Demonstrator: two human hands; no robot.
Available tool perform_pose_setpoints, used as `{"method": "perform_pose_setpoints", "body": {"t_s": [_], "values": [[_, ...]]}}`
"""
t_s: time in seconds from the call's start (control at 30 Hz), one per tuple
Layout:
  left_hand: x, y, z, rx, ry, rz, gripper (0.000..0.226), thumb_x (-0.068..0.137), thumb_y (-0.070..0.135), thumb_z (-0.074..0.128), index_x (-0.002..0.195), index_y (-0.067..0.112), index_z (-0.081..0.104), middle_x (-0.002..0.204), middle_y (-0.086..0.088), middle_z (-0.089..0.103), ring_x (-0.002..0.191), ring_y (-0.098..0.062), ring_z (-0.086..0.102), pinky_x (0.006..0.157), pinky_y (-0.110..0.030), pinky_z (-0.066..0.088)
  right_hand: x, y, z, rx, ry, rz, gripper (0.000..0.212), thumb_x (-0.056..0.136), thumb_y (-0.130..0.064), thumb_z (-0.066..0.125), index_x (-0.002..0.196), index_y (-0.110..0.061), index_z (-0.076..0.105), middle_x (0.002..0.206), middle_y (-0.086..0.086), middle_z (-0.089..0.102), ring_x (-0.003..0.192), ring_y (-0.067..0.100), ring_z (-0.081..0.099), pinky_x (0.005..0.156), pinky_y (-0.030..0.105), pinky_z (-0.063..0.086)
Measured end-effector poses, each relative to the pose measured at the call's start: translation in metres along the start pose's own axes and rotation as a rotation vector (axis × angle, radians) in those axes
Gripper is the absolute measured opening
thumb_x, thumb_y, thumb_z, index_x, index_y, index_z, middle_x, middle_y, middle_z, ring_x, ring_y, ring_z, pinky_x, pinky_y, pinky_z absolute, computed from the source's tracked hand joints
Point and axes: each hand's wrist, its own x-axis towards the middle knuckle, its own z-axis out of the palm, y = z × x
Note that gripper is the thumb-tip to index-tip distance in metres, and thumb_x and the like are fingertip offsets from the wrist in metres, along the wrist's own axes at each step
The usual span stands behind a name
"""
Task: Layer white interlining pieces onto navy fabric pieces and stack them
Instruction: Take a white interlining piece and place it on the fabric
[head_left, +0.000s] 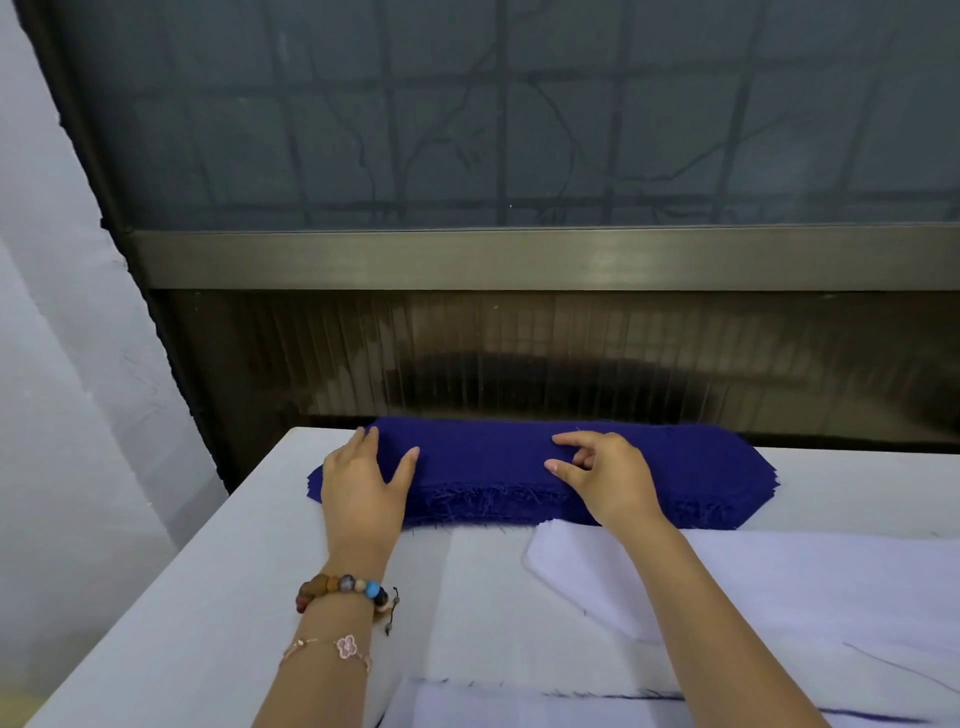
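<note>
Two white layers nearest, at 6 o'clock: a near interlining piece (519, 712) cut off by the bottom edge, with a thin line of navy threads (649, 696) along its far side. Just beyond, toward 4 o'clock, a larger interlining piece (779, 587) lying flat on the pale table (208, 571), its angled end pointing to 9 o'clock and its far edge touching the navy stack. Both forearms reaching up from 6 o'clock. On the left wrist at 7 o'clock, a fine chain bracelet (332, 649) with a pink flower charm, and past it a beaded bracelet (343, 590) in brown, grey and blue. Farther out, at the centre, the navy fabric stack (493, 467): many long pieces with angled ends and frayed edges, piled across the far part of the table from 9 to 3 o'clock. Left hand (358, 488) laid palm-down on the stack's 9 o'clock end, fingers spread, thumb splayed toward 3 o'clock. Right hand (608, 478) resting on top of the stack right of centre, forefinger and thumb stretched toward 9 o'clock and held apart, remaining fingers curled under; cannot tell whether any layer is caught there. Beyond the table at 12 o'clock, a ribbed dark panel (519, 353), then a metal frame bar (519, 260), then a grey window (519, 104) with a faint grid behind it. White wall (52, 312) at 9 o'clock.
</note>
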Motion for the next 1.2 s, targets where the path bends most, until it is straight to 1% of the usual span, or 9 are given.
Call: {"method": "perform_pose_setpoints", "body": {"t_s": [0.17, 0.27, 0.4, 0.53, 0.67, 0.8, 0.9, 1.0, 1.2], "values": [[0.003, -0.004, -0.002, 0.215, -0.069, -0.018, 0.055, 0.101, 0.049, 0.035, 0.147, 0.018, 0.04, 0.156, -0.002, 0.035, 0.145, -0.026, 0.027, 0.115, -0.045, 0.028, -0.006, -0.009, 0.004, -0.139, 0.005, 0.011, 0.055, 0.081, -0.054, 0.065, 0.129, -0.029, 0.059, 0.123, 0.003, 0.053, 0.105, 0.019, 0.055, 0.093, 0.031, 0.05], [0.004, 0.0, -0.001, 0.272, -0.064, -0.001, 0.05, 0.104, 0.043, 0.032, 0.146, 0.019, 0.042, 0.155, -0.001, 0.037, 0.144, -0.024, 0.029, 0.115, -0.042, 0.028, -0.01, -0.016, 0.008, -0.28, 0.018, -0.018, 0.051, 0.086, -0.056, 0.058, 0.131, -0.032, 0.057, 0.126, 0.001, 0.048, 0.114, 0.021, 0.045, 0.094, 0.035, 0.046], [0.007, 0.003, -0.002, 0.208, -0.067, -0.009, 0.045, 0.104, 0.035, 0.039, 0.145, 0.017, 0.046, 0.154, -0.004, 0.04, 0.143, -0.024, 0.033, 0.115, -0.039, 0.029, -0.013, -0.019, 0.008, -0.408, 0.053, -0.105, 0.044, 0.092, -0.053, 0.05, 0.131, -0.035, 0.056, 0.13, -0.003, 0.048, 0.123, 0.02, 0.037, 0.097, 0.035, 0.039], [0.006, 0.003, -0.005, 0.04, -0.01, 0.034, 0.036, 0.1, 0.021, 0.052, 0.134, 0.01, 0.059, 0.145, -0.009, 0.051, 0.136, -0.026, 0.042, 0.114, -0.037, 0.031, -0.012, -0.02, 0.01, -0.395, -0.037, -0.136, 0.047, 0.097, -0.046, 0.045, 0.139, -0.026, 0.049, 0.148, -0.002, 0.044, 0.14, 0.018, 0.032, 0.111, 0.032, 0.032], [0.002, 0.003, -0.009, -0.096, 0.137, 0.065, 0.03, 0.094, 0.012, 0.061, 0.124, 0.008, 0.066, 0.126, -0.01, 0.064, 0.12, -0.026, 0.053, 0.103, -0.037, 0.041, -0.012, -0.018, 0.01, -0.343, -0.036, -0.121, 0.047, 0.096, -0.044, 0.048, 0.14, -0.027, 0.048, 0.148, -0.003, 0.044, 0.139, 0.016, 0.037, 0.11, 0.031, 0.037], [0.0, 0.005, -0.015, -0.303, 0.322, 0.103, 0.015, 0.088, 0.003, 0.067, 0.1, 0.008, 0.074, 0.098, -0.007, 0.069, 0.089, -0.016, 0.059, 0.079, -0.014, 0.042, -0.012, -0.017, 0.009, -0.325, -0.021, -0.095, 0.047, 0.095, -0.045, 0.051, 0.138, -0.028, 0.05, 0.145, -0.003, 0.048, 0.136, 0.016, 0.041, 0.107, 0.033, 0.041], [0.002, 0.01, -0.016, -0.372, 0.347, 0.086, 0.018, 0.085, 0.003, 0.071, 0.1, 0.012, 0.068, 0.098, 0.001, 0.058, 0.08, -0.01, 0.058, 0.067, -0.005, 0.039, -0.012, -0.018, 0.011, -0.313, -0.01, -0.087, 0.046, 0.094, -0.045, 0.053, 0.137, -0.028, 0.052, 0.143, -0.002, 0.051, 0.135, 0.017, 0.043, 0.105, 0.033, 0.041], [0.002, 0.009, -0.015, -0.396, 0.35, 0.077, 0.031, 0.087, 0.004, 0.069, 0.116, 0.014, 0.064, 0.109, 0.003, 0.052, 0.08, -0.005, 0.055, 0.066, -0.005, 0.04, -0.013, -0.018, 0.011, -0.29, 0.002, -0.076, 0.045, 0.093, -0.044, 0.055, 0.135, -0.028, 0.054, 0.138, 0.0, 0.055, 0.132, 0.018, 0.046, 0.103, 0.033, 0.042], [0.004, 0.0, -0.013, -0.368, 0.338, 0.05, 0.018, 0.094, 0.012, 0.062, 0.11, 0.015, 0.068, 0.096, 0.009, 0.061, 0.087, -0.009, 0.057, 0.072, -0.007, 0.036, -0.012, -0.019, 0.01, -0.286, 0.005, -0.066, 0.045, 0.093, -0.044, 0.056, 0.134, -0.028, 0.054, 0.136, -0.001, 0.057, 0.128, 0.019, 0.05, 0.101, 0.033, 0.044]]}}
